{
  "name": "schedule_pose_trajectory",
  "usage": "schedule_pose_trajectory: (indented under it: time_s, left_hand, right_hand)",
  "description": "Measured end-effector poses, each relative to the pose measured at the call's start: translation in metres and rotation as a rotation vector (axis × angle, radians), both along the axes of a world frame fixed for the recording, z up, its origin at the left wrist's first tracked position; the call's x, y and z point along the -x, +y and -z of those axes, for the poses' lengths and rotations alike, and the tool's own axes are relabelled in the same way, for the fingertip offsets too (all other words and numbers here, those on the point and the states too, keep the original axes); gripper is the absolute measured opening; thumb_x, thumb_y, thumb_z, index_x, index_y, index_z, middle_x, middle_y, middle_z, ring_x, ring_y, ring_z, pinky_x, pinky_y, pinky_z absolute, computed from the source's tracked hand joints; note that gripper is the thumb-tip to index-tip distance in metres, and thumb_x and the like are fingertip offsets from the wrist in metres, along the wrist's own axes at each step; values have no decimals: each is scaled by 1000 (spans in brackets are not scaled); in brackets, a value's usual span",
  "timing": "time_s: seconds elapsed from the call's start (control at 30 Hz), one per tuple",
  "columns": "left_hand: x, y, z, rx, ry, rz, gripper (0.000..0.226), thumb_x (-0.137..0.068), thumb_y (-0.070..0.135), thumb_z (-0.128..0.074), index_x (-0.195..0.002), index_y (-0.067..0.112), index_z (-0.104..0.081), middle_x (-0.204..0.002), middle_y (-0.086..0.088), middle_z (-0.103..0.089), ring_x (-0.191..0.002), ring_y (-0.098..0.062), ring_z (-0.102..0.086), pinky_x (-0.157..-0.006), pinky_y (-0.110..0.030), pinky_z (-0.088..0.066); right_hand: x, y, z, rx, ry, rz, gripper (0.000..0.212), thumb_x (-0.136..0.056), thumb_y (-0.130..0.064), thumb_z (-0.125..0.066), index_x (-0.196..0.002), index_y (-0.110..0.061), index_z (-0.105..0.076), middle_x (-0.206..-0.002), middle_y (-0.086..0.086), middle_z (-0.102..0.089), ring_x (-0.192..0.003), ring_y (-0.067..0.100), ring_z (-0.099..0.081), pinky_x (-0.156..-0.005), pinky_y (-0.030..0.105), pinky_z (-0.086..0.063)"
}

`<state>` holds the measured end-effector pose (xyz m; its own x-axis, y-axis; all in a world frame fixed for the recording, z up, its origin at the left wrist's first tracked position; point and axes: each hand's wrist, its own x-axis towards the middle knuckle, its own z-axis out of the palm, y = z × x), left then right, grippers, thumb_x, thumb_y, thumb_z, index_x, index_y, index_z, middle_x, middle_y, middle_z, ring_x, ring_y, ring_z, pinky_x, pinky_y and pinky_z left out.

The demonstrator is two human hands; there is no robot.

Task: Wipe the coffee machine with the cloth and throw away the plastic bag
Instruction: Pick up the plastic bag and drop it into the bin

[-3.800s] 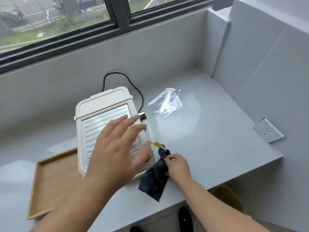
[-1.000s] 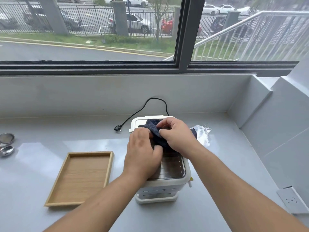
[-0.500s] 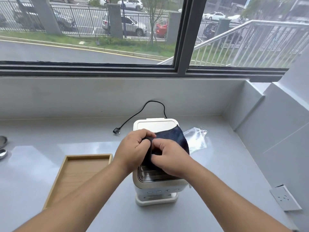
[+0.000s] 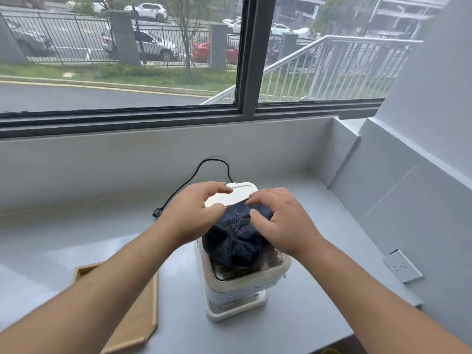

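Forearms reach in from the lower edge toward a cream coffee machine (image 4: pixel 242 284) that stands on a grey counter (image 4: pixel 319 213) below a window. A dark blue cloth (image 4: pixel 237 241) lies bunched on the machine's top, directly under the right grip (image 4: pixel 281 221) — its fingertips curl onto the cloth's far edge and the thumb digs into the fabric, pinching a fold between them. The left grip (image 4: pixel 196 213) hovers just left of the cloth and is wide, its fingers loosely bent over the machine's white lid (image 4: pixel 240 192), which shows in the gap between fingers and thumb. Its thumb tip sits at the cloth's edge; whether it touches is unclear. Beyond both grips a black power cord (image 4: pixel 212 161) loops out from behind the machine to a plug (image 4: pixel 156 213) lying on the counter, left of the left grip. Below the left forearm, nearer the person, lies a shallow wooden tray (image 4: pixel 143 302). Well right of the right grip, a white wall socket (image 4: pixel 402 266) is set in the side wall.
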<state>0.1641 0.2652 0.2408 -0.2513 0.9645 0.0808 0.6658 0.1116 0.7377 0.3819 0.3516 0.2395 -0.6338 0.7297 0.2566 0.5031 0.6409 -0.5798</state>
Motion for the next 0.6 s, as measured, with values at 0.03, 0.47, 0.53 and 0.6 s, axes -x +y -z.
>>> schedule_pose_trajectory:
  time_s: [0.03, 0.47, 0.53, 0.6]
  left_hand:
    - [1, 5, -4, -11, -14, -5, 49, -76, 39, -51, -121, 45, -69, -131, 31, -64, -117, 6, -56, -91, -15, -41]
    - [-65, 88, -7, 212, 535, 213, 79, -83, 73, -59, -153, 41, -41, -166, 11, -36, -151, -18, -32, -118, -42, -34]
    - [-76, 104, -2, 249, 576, 209, 81, -83, 74, -58, -154, 39, -41, -166, 9, -37, -151, -19, -34, -119, -42, -34]
    - [-89, 119, 4, 283, 618, 206, 81, -83, 73, -57, -154, 38, -41, -165, 8, -39, -150, -20, -35, -119, -42, -33]
  right_hand:
    - [-6, 3, 0, -24, -39, 26, 29, -89, -34, -59, -112, -27, -75, -116, -15, -71, -118, 8, -51, -101, 16, -35]
    - [-67, 66, 24, -132, -336, 166, 60, -92, -56, -58, -146, -30, -53, -149, -10, -53, -139, 16, -39, -113, 36, -36]
    - [-76, 83, 31, -126, -353, 165, 63, -92, -58, -58, -147, -31, -50, -150, -10, -50, -140, 16, -37, -112, 35, -34]
    - [-85, 99, 39, -112, -373, 158, 64, -91, -59, -58, -149, -31, -48, -151, -10, -49, -141, 17, -35, -112, 36, -35]
